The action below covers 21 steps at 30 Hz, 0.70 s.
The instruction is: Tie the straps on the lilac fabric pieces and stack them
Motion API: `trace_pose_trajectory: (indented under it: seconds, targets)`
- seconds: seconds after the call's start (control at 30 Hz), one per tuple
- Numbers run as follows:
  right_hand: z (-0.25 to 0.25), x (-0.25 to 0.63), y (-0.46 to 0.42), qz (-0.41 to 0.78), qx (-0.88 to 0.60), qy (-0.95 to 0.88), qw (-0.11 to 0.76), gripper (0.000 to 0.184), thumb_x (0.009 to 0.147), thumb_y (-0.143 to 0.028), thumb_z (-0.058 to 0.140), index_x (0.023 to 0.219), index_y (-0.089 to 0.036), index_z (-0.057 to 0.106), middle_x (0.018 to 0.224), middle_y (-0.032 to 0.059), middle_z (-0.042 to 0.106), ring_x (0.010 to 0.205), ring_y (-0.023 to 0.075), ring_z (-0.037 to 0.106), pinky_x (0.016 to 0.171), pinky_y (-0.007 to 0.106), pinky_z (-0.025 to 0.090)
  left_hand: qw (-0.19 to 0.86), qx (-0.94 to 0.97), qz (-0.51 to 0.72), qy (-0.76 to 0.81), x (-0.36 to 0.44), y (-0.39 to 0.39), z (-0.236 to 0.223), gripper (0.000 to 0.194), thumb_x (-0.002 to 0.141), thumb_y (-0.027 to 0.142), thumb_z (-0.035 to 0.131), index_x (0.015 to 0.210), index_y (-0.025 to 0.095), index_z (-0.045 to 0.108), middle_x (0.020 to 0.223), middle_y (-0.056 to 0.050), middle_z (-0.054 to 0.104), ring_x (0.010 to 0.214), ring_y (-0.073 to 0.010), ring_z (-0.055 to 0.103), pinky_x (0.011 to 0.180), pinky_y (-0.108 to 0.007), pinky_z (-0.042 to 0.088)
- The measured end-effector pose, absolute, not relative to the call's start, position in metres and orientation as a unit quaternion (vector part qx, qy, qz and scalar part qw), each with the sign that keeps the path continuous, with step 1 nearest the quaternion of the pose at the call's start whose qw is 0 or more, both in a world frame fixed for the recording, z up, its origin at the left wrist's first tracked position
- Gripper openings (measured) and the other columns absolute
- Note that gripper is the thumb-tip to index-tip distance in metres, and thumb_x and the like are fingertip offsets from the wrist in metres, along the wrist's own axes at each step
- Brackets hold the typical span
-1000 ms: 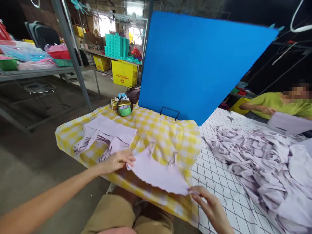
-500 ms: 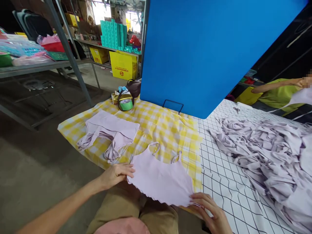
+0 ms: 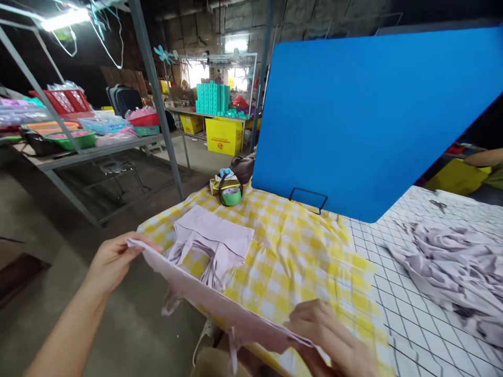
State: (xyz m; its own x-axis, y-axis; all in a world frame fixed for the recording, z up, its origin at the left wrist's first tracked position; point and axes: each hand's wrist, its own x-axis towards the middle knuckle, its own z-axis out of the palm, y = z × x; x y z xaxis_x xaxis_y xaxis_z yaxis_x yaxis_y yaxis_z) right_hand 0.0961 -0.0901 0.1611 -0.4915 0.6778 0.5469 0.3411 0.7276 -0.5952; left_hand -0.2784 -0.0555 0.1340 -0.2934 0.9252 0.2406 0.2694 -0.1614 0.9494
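A pale lilac camisole (image 3: 220, 301) is stretched between my two hands, raised at the near edge of the table with its straps hanging down. My left hand (image 3: 113, 262) pinches one end of its edge. At the other end my right hand (image 3: 330, 335) grips the fabric, somewhat blurred, with the thumb underneath. Just beyond, a stack of folded lilac camisoles (image 3: 214, 238) lies on the yellow checked cloth (image 3: 283, 251), its straps gathered toward me.
A big blue board (image 3: 346, 125) stands across the table's back. Right, a heap of lilac garments (image 3: 459, 262) and scissors (image 3: 438, 205) lie on white grid cloth. Green tape (image 3: 231, 196) sits by a dark bag (image 3: 242, 168). A metal rack (image 3: 157, 99) stands left; a co-worker's arm (image 3: 487, 157) shows far right.
The camisole lay flat before me; now it is lifted and turned, straps hanging down. My left hand has moved left and up with it. The view has swung left.
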Motion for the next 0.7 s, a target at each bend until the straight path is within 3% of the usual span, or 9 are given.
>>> trace_pose_trajectory:
  seconds: [0.13,0.3,0.4,0.57,0.7]
  targets:
    - [0.146,0.047,-0.063,0.235,-0.334,-0.808,0.425,0.013,0.086,-0.021,0.048,0.077,-0.022,0.058,0.065,0.0017,0.060,0.062,0.0159,0.056,0.059,0.028,0.045,0.271,0.478,0.552,0.627,-0.322,-0.034,0.128,0.035,0.056,0.052,0.073,0.069,0.021,0.066,0.074,-0.003,0.067,0.073,-0.0218,0.059,0.069,-0.031,0.048]
    - [0.103,0.018,0.011,0.314,-0.491,-0.706,0.403,0.026,0.081,-0.037,0.048,0.061,-0.020,0.050,0.058,-0.0010,0.055,0.056,0.0141,0.052,0.054,0.024,0.040,0.328,0.541,0.436,0.641,-0.329,0.042,0.113,0.038,0.065,0.051,0.062,0.077,0.015,0.063,0.073,-0.004,0.066,0.072,-0.0211,0.059,0.063,-0.028,0.047]
    - [0.069,0.011,0.062,0.336,-0.580,-0.646,0.365,0.021,0.074,-0.034,0.047,0.059,-0.019,0.051,0.055,-0.0010,0.054,0.055,0.0151,0.051,0.054,0.024,0.038,0.244,0.597,0.328,0.690,-0.312,0.093,0.093,0.027,0.072,0.040,0.050,0.068,0.015,0.057,0.067,-0.001,0.060,0.068,-0.0175,0.056,0.059,-0.024,0.042]
    - [0.029,0.009,0.105,0.298,-0.650,-0.605,0.350,0.020,0.067,-0.030,0.048,0.050,-0.021,0.044,0.048,-0.0010,0.048,0.051,0.0157,0.047,0.050,0.026,0.031,0.170,0.597,0.251,0.742,-0.290,0.142,0.062,0.022,0.071,0.026,0.050,0.052,0.017,0.045,0.052,0.003,0.043,0.056,-0.0138,0.044,0.054,-0.024,0.033]
    - [0.016,0.011,0.111,0.291,-0.667,-0.596,0.341,0.022,0.067,-0.031,0.049,0.049,-0.022,0.040,0.046,-0.0036,0.042,0.048,0.0140,0.042,0.049,0.025,0.029,0.133,0.586,0.200,0.774,-0.287,0.149,0.049,0.022,0.076,0.028,0.050,0.057,0.017,0.050,0.057,0.001,0.049,0.060,-0.0161,0.049,0.056,-0.025,0.032]
